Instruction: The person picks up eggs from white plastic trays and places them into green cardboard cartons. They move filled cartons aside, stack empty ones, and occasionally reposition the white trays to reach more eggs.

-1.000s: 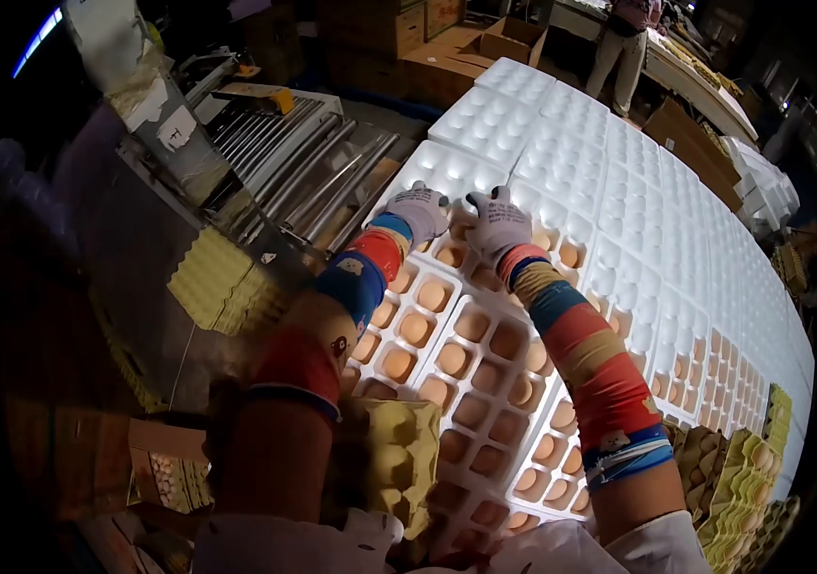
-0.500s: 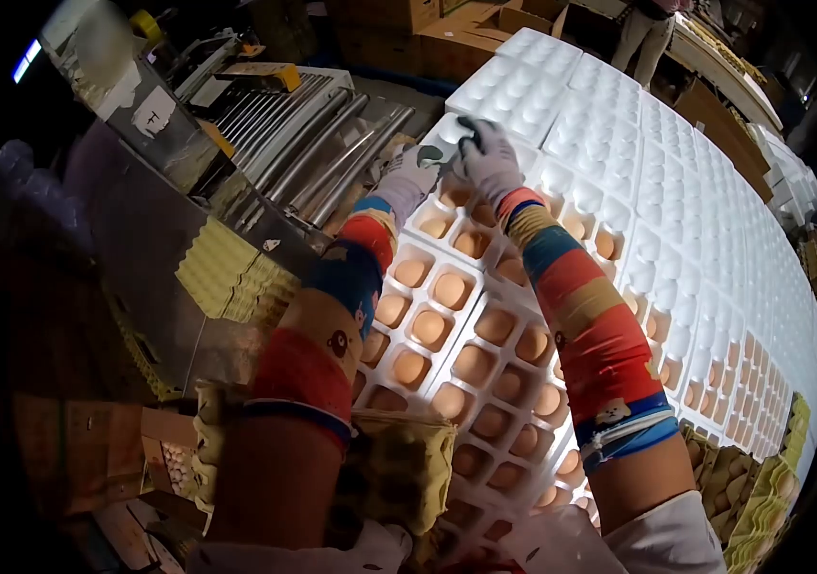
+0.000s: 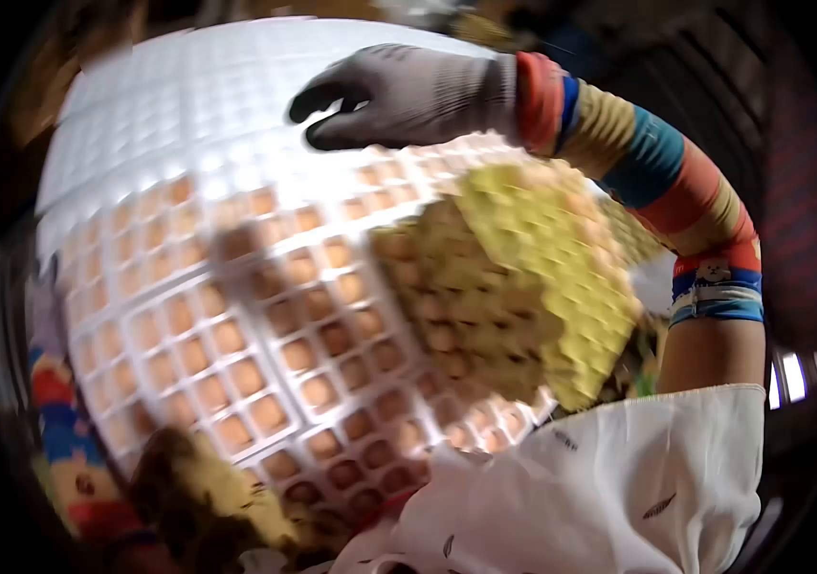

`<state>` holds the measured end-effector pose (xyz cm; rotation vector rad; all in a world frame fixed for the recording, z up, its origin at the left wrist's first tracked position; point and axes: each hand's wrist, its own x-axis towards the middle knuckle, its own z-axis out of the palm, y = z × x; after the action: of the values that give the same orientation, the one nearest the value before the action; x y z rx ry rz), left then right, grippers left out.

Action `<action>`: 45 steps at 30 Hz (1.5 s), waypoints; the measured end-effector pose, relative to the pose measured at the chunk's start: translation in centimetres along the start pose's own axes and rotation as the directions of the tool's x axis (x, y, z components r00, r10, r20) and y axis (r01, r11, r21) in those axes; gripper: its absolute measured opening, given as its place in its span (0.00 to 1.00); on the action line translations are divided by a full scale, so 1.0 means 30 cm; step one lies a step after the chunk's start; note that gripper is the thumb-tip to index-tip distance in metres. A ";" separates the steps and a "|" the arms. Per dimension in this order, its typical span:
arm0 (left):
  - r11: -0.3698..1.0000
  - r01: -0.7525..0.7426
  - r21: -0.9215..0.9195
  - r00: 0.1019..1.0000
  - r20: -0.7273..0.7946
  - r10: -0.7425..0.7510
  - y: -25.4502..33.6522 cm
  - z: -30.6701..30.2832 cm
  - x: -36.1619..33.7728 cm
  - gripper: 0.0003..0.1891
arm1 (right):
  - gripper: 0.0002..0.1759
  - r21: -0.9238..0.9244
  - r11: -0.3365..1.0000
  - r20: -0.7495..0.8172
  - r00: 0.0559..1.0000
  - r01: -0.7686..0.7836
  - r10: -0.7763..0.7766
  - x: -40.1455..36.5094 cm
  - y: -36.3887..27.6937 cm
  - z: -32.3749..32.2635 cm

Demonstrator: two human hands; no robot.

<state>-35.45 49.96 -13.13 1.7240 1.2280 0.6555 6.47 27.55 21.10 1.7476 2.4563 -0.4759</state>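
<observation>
My right hand (image 3: 385,100), in a grey glove with dark fingertips, is over the white foam trays (image 3: 236,72). Its fingers curve forward with a gap from the thumb, and nothing shows between them. Below it, brown eggs (image 3: 318,390) sit in the square pockets of the trays. Nearest below my right hand is a yellow-green pulp egg tray (image 3: 585,297), next to a darker part with eggs on it. At the far left edge my left hand (image 3: 47,311) is a pale smear beside the trays; its fingers cannot be made out.
Another pulp tray stack (image 3: 227,488) is at the lower left, close to my body and blurred. White cloth with dark leaf marks (image 3: 619,478) covers the lower right. Foam trays without visible eggs extend across the back.
The view has swung to the right. My hands, close together at the far trays before, are now wide apart. The large yellow-green egg tray on the right has come into view.
</observation>
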 end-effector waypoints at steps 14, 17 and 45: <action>0.796 -0.604 -0.038 0.758 0.281 0.589 1.616 0.969 -0.548 0.22 | 0.21 0.010 0.773 -0.405 0.704 -0.635 0.583 -1.108 0.401 0.298; 0.689 -0.644 0.334 0.762 0.359 0.538 1.834 1.257 -0.648 0.22 | 0.19 0.170 0.821 -0.434 0.706 -0.545 0.559 -1.150 0.422 0.312; 0.122 -0.949 0.291 0.310 0.786 0.535 2.002 1.641 -0.859 0.27 | 0.21 0.884 0.466 -0.233 0.846 -0.021 0.480 -1.528 0.842 0.298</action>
<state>22.29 1.82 19.20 3.0906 -0.0858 0.1330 44.76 -9.18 19.06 2.8465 2.2218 -1.6825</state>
